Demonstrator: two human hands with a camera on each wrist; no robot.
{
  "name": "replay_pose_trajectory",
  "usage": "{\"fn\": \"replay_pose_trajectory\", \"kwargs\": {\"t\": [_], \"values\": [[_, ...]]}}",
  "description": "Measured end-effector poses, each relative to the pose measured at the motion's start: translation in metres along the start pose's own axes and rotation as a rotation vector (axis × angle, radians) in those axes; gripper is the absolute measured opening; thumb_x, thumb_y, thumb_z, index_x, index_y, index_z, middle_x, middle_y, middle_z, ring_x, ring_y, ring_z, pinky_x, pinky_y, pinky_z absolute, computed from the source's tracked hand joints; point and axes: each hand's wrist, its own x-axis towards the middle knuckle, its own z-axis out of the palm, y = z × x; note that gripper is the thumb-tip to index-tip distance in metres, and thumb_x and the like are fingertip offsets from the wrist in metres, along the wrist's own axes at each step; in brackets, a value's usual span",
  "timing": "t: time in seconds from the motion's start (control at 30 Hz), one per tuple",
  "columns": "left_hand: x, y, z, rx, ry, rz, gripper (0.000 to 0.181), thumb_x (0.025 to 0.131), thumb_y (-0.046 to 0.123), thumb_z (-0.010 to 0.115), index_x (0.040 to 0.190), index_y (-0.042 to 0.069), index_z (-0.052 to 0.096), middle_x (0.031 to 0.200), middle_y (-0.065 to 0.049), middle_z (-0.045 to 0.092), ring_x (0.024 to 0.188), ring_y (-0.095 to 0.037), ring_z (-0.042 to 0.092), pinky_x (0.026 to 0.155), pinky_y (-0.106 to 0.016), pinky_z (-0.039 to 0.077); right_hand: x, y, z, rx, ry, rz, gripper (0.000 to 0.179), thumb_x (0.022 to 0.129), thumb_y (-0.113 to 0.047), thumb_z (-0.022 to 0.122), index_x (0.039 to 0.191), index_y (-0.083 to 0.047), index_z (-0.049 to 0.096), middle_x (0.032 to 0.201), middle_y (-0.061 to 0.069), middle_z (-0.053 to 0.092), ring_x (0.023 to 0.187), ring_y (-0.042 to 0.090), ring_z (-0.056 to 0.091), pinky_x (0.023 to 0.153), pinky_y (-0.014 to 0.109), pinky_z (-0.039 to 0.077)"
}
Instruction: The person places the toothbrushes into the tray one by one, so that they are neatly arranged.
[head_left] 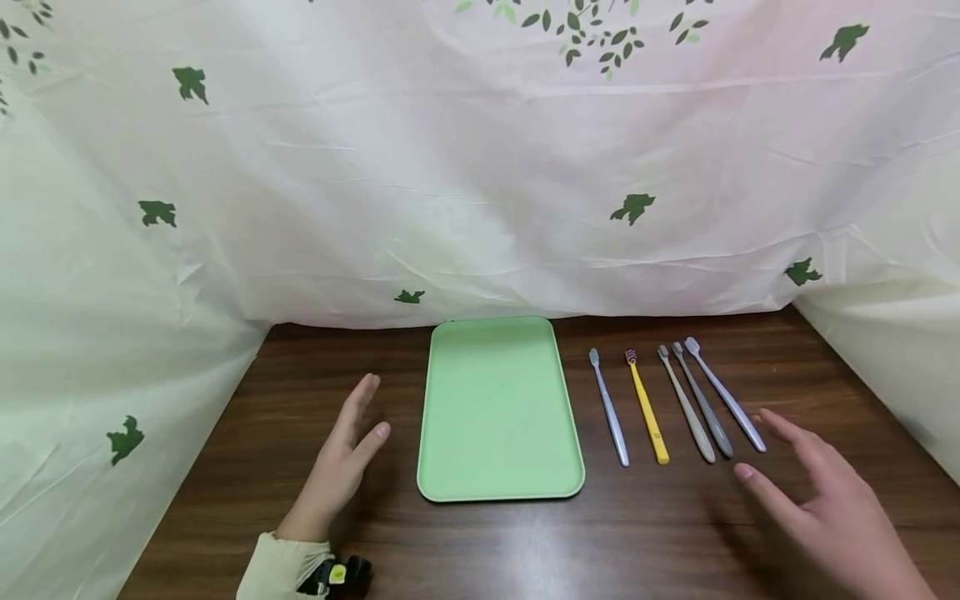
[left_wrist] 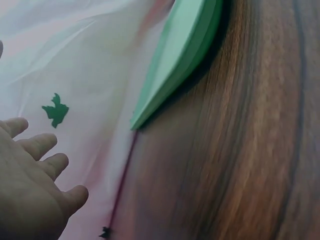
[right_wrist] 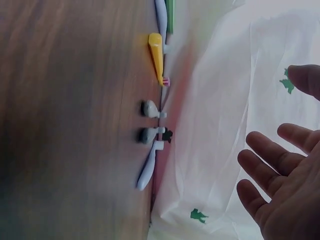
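Several toothbrushes lie side by side on the brown table, heads toward the back: a light blue one point(head_left: 610, 408), a yellow one point(head_left: 647, 407), a pale grey one point(head_left: 687, 406), a dark grey one point(head_left: 703, 402) and a lavender one point(head_left: 726, 396). Left of them lies a light green tray point(head_left: 498, 408) with nothing on it. My left hand point(head_left: 341, 458) hovers beside the tray's left edge, fingers spread and holding nothing. To the right, my right hand point(head_left: 825, 500) is held near the lavender toothbrush's handle end, fingers apart, also holding nothing.
A white cloth point(head_left: 480, 192) with green leaf and bird patterns hangs behind the wooden table point(head_left: 480, 550) and along both sides. My left wrist wears a black strap point(head_left: 337, 575) below a cream sleeve point(head_left: 277, 567).
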Motion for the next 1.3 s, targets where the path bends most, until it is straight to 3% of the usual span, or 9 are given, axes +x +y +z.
{"fn": "replay_pose_trajectory", "kwargs": {"t": [0.13, 0.27, 0.33, 0.4, 0.57, 0.73, 0.9, 1.1, 1.3], "values": [[0.003, -0.003, 0.008, -0.069, -0.018, -0.041, 0.069, 0.106, 0.022, 0.052, 0.162, 0.019, 0.013, 0.166, -0.007, 0.017, 0.153, -0.03, 0.008, 0.117, -0.066, 0.012, 0.007, -0.008, -0.001, 0.024, 0.005, -0.025, 0.067, 0.088, -0.017, 0.079, 0.148, -0.017, 0.05, 0.138, 0.017, 0.057, 0.125, -0.021, 0.028, 0.097, -0.001, 0.013], [0.004, -0.008, 0.017, -0.092, -0.029, -0.123, 0.071, 0.105, 0.023, 0.054, 0.162, 0.017, 0.013, 0.166, -0.011, 0.017, 0.154, -0.031, 0.008, 0.117, -0.065, 0.013, 0.014, -0.016, 0.002, 0.032, -0.004, -0.049, 0.058, 0.087, -0.02, 0.08, 0.14, -0.015, 0.058, 0.132, 0.014, 0.061, 0.119, -0.018, 0.036, 0.091, -0.001, 0.021], [0.004, -0.011, 0.021, -0.061, -0.041, -0.19, 0.072, 0.105, 0.026, 0.055, 0.162, 0.016, 0.013, 0.167, -0.012, 0.017, 0.154, -0.031, 0.008, 0.118, -0.064, 0.014, 0.017, -0.021, 0.004, 0.031, -0.006, -0.069, 0.053, 0.086, -0.02, 0.081, 0.135, -0.016, 0.062, 0.127, 0.012, 0.063, 0.116, -0.013, 0.041, 0.088, 0.001, 0.024], [0.003, -0.015, 0.023, 0.005, -0.058, -0.253, 0.073, 0.104, 0.029, 0.056, 0.162, 0.016, 0.015, 0.166, -0.013, 0.018, 0.154, -0.031, 0.008, 0.12, -0.062, 0.007, 0.02, -0.027, 0.007, 0.033, -0.004, -0.096, 0.048, 0.084, -0.019, 0.082, 0.129, -0.016, 0.065, 0.122, 0.009, 0.065, 0.112, -0.007, 0.046, 0.086, 0.005, 0.028], [-0.003, -0.019, 0.028, 0.129, -0.111, -0.333, 0.074, 0.102, 0.037, 0.058, 0.162, 0.017, 0.019, 0.166, -0.014, 0.019, 0.152, -0.04, -0.004, 0.116, -0.066, -0.009, 0.026, -0.039, 0.011, 0.041, -0.017, -0.147, 0.037, 0.085, -0.019, 0.082, 0.119, -0.019, 0.069, 0.114, 0.003, 0.068, 0.108, 0.006, 0.054, 0.086, 0.008, 0.031], [-0.01, -0.02, 0.032, 0.169, -0.14, -0.336, 0.074, 0.101, 0.035, 0.059, 0.162, 0.016, 0.021, 0.165, -0.017, 0.02, 0.151, -0.043, -0.006, 0.115, -0.066, -0.011, 0.033, -0.049, 0.016, 0.02, -0.029, -0.21, 0.032, 0.084, -0.019, 0.082, 0.113, -0.016, 0.071, 0.112, 0.0, 0.069, 0.103, 0.021, 0.061, 0.086, 0.012, 0.036], [-0.015, -0.018, 0.037, 0.212, -0.146, -0.299, 0.073, 0.1, 0.027, 0.062, 0.16, 0.011, 0.025, 0.163, -0.018, 0.026, 0.153, -0.037, 0.002, 0.116, -0.062, -0.013, 0.037, -0.056, 0.019, 0.009, -0.037, -0.213, 0.027, 0.082, -0.018, 0.083, 0.107, -0.018, 0.073, 0.099, -0.009, 0.068, 0.088, 0.011, 0.06, 0.075, 0.023, 0.045], [-0.019, -0.015, 0.043, 0.25, -0.158, -0.268, 0.072, 0.099, 0.024, 0.063, 0.159, 0.008, 0.027, 0.162, -0.017, 0.029, 0.154, -0.036, 0.005, 0.116, -0.062, -0.014, 0.044, -0.064, 0.022, 0.016, -0.146, -0.118, 0.019, 0.089, -0.023, 0.078, 0.105, -0.013, 0.074, 0.094, -0.004, 0.07, 0.083, 0.015, 0.064, 0.068, 0.037, 0.052], [-0.023, -0.011, 0.046, 0.267, -0.176, -0.247, 0.072, 0.099, 0.023, 0.064, 0.159, 0.01, 0.028, 0.162, -0.016, 0.029, 0.153, -0.038, 0.005, 0.116, -0.063, -0.015, 0.05, -0.068, 0.026, 0.028, -0.252, -0.009, 0.022, 0.092, -0.022, 0.074, 0.109, -0.008, 0.074, 0.094, 0.0, 0.07, 0.078, 0.014, 0.063, 0.064, 0.033, 0.052]]}}
